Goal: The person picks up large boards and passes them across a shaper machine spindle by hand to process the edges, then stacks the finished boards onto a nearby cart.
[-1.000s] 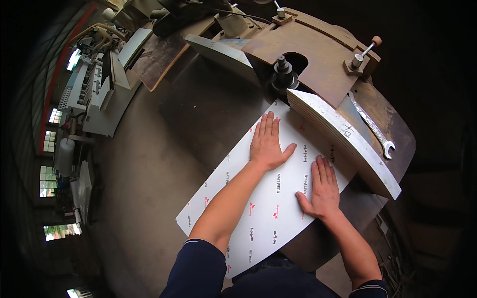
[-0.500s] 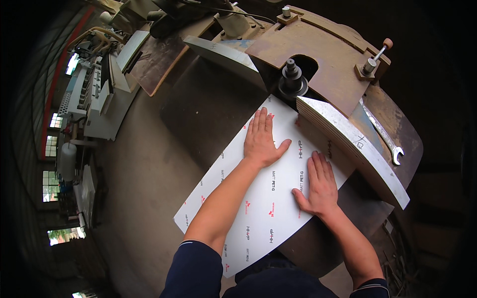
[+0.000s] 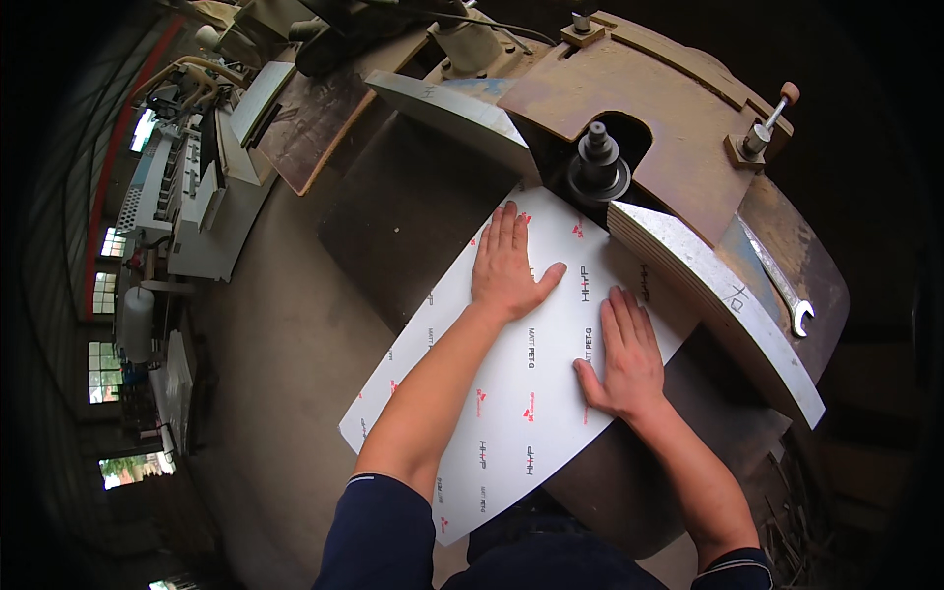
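A white panel (image 3: pixel 506 379) printed with rows of black and red marks lies flat on a dark machine table (image 3: pixel 393 236). My left hand (image 3: pixel 509 265) rests palm down near its far end, fingers stretched forward and thumb out to the side. On the right part of the panel, my right hand (image 3: pixel 629 359) also lies flat and open, close to a thick metal fence (image 3: pixel 718 305). Just beyond the panel's far edge stands a dark vertical spindle (image 3: pixel 598 162), set in the gap between the two fences. The cutter, if any, is hidden.
The left fence (image 3: pixel 457 113) stands beyond the panel. An open-ended wrench (image 3: pixel 784 280) lies behind the right fence. A clamp with a ball-ended lever (image 3: pixel 767 123) sits on the rusty plate (image 3: pixel 659 138). Farther left stands another machine (image 3: pixel 187 187).
Both hands and the panel have slid slightly left relative to the spindle and the right fence. The view has also shifted a little. Both hands stay flat on the panel.
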`<state>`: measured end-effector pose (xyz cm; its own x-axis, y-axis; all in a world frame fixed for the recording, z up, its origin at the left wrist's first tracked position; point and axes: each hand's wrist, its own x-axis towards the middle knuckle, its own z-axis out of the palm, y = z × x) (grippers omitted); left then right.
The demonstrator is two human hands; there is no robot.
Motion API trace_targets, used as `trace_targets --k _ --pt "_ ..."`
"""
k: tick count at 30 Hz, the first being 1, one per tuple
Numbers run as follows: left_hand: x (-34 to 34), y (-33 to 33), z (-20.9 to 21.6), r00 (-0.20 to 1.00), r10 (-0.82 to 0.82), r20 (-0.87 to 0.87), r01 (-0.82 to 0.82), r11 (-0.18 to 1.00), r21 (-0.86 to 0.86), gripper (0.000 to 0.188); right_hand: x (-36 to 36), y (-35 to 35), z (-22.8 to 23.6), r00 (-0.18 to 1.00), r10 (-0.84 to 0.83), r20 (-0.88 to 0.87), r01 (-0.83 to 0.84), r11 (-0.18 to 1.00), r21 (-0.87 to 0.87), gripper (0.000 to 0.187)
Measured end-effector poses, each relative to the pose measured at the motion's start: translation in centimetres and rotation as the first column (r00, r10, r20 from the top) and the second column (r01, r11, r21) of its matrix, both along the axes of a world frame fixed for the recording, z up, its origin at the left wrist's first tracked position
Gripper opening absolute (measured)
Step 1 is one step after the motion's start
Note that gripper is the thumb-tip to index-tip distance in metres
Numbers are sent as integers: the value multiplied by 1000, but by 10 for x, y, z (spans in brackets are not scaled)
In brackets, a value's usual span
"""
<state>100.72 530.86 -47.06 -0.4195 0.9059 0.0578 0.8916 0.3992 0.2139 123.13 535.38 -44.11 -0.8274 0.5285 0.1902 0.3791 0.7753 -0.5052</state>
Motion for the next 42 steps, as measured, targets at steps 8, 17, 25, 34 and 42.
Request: trace_targets --k 8,17,25,34,42 --pt "-36 2 -4 1000 21 -10 -21 1000 -6 85 -34 1 -12 1000 -3 -30 3 1000 7 67" --pt "-83 6 -10 999 36 -32 -36 999 -23 84 -80 4 -21 999 -5 -52 5 1000 -1 66" --pt "-139 8 -16 996 34 -79 -36 999 -30 83 -132 6 -27 995 -2 -99 3 1000 9 66" --pt "-190 8 -20 996 25 -91 -26 1000 -1 82 -184 8 -30 989 -13 -145 17 999 29 64" --pt "-252 10 -26 996 6 -93 -2 999 52 82 -242 6 -37 982 -27 -184 36 998 44 63"
